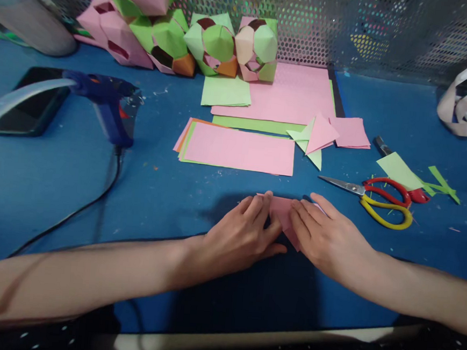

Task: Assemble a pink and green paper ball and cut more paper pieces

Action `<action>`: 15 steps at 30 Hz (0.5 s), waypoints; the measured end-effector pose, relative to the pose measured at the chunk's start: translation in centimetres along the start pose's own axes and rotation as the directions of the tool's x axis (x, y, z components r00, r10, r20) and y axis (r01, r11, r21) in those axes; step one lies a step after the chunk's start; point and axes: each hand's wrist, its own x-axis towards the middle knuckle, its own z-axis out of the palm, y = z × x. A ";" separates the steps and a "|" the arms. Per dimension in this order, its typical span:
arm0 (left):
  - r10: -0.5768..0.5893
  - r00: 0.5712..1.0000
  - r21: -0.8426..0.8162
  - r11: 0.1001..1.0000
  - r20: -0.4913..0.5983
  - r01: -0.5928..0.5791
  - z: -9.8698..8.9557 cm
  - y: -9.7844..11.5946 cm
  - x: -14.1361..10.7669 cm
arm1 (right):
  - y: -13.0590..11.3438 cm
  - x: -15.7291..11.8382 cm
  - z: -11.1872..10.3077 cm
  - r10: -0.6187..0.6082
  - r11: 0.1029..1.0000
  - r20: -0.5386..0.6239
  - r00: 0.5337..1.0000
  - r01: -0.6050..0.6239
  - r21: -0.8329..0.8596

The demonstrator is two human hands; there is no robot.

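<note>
A folded piece of pink paper [282,207] lies on the blue table near the front edge, tapering to a point towards me. My left hand [245,230] pinches its left corner, with fingertips at the top edge and the thumb below. Across its right part press the fingers of my right hand [322,228], held together and covering that side. How many layers the paper has is hidden. Just beyond lies a fanned stack of pink, green and orange paper strips [239,149]. Red-and-yellow scissors [389,201] rest beyond my right hand, blades pointing left.
A blue glue gun [110,103] with a cord lies at left by a dark phone [33,100]. Several folded paper balls [213,44] line the mesh panel [305,24]. Pink sheets [292,93], folded triangles [319,136] and green scraps [399,169] lie behind. White ribbon [461,101] sits far right.
</note>
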 end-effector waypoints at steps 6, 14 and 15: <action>-0.069 0.998 0.101 0.992 -0.005 0.069 -0.5 0.1 -0.3 | 0.9 -0.6 -0.6 0.029 0.994 0.066 0.997 -0.022 -0.106; -0.102 0.986 -0.059 0.994 -0.129 0.095 -0.1 -2.8 0.8 | 2.6 0.2 -0.6 0.159 0.981 0.050 0.986 -0.164 0.105; -0.106 0.982 -0.113 0.990 -0.155 0.089 0.2 -3.1 1.1 | 2.7 0.4 -0.5 0.182 0.974 0.041 0.982 -0.186 0.131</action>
